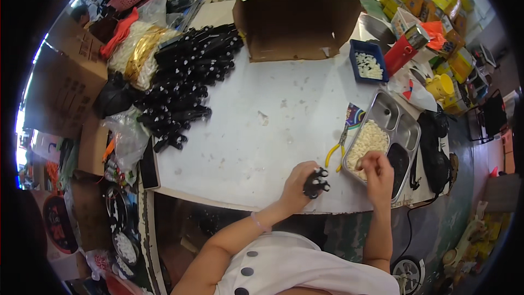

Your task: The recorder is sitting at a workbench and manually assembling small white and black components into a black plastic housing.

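My left hand (296, 186) is wrapped round a small bundle of black tube-like pieces (315, 182) with white ends, close to the table's front edge. Over the metal compartment tray (413, 131), my right hand (377, 171) has its thumb and fingers pinched together; what they hold, if anything, is too small to make out. Small white pieces (369, 138) fill the tray's left compartment, just beneath those fingers. Dark bits (398, 158) lie in another compartment. Yellow-handled pliers (338, 147) rest along the tray's left side.
A large heap of similar black pieces (183, 71) covers the table's left side. At the back stands an open cardboard box (254, 46). Behind the tray are a blue bin (356, 68) of white pieces and a red cylinder (400, 54). A black bag (434, 155) sits right of the tray.
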